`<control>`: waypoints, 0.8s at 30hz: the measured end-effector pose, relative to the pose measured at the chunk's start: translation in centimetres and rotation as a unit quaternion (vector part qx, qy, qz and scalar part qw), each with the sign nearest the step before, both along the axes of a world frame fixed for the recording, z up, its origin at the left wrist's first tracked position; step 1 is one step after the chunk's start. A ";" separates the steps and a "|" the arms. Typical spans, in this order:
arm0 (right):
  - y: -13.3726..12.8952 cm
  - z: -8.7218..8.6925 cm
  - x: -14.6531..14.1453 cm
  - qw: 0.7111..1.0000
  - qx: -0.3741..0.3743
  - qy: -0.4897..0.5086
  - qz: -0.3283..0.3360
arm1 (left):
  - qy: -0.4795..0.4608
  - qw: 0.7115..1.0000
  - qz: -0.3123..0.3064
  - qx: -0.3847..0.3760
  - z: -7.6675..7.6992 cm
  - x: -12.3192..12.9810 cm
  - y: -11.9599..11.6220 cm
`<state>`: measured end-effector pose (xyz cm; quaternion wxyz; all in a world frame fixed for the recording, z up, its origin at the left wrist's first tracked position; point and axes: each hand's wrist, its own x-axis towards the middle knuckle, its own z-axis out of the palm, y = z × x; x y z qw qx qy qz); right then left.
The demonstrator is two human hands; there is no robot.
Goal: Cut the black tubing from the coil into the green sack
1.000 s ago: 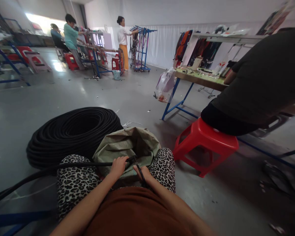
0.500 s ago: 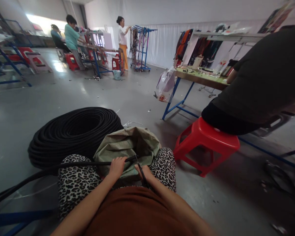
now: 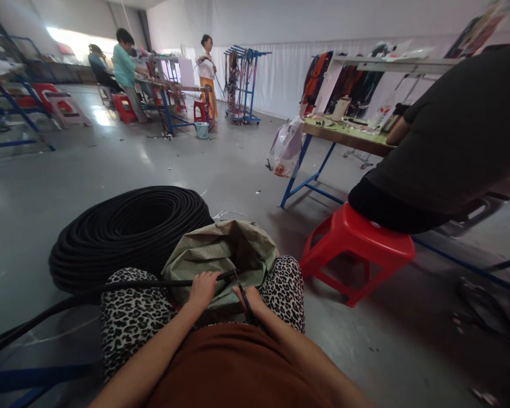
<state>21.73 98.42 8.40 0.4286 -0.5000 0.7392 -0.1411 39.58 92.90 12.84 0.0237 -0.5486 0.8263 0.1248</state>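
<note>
Distant worker (image 3: pixel 206 69) turned — left hand (image 3: pixel 203 289) palm-down around cord (image 3: pixel 142 284).

No text, brand, number or sign can be read: the red marks on the clear bottle (image 3: pixel 381 117) standing on the worktable (image 3: pixel 344 136) are too small and blurred to make out, and the pale spot on the red stool (image 3: pixel 378 247) shows no legible lettering

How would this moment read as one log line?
left hand: grips black cord; right hand: holds scissors at cord's end; sack: open, below hands; coil: beside sack
</note>
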 end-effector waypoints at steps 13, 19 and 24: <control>-0.4 -1.5 -0.2 1.000 0.010 0.003 -0.024 | -0.013 1.000 0.002 -0.013 -0.3 0.2 -0.1; -0.7 -3.9 -0.5 0.997 0.039 -0.050 -0.048 | -0.009 1.000 0.010 -0.003 0.3 0.1 0.0; -0.6 -4.1 -0.4 0.987 0.052 -0.128 -0.079 | 0.004 1.000 0.031 0.002 0.4 0.3 -0.1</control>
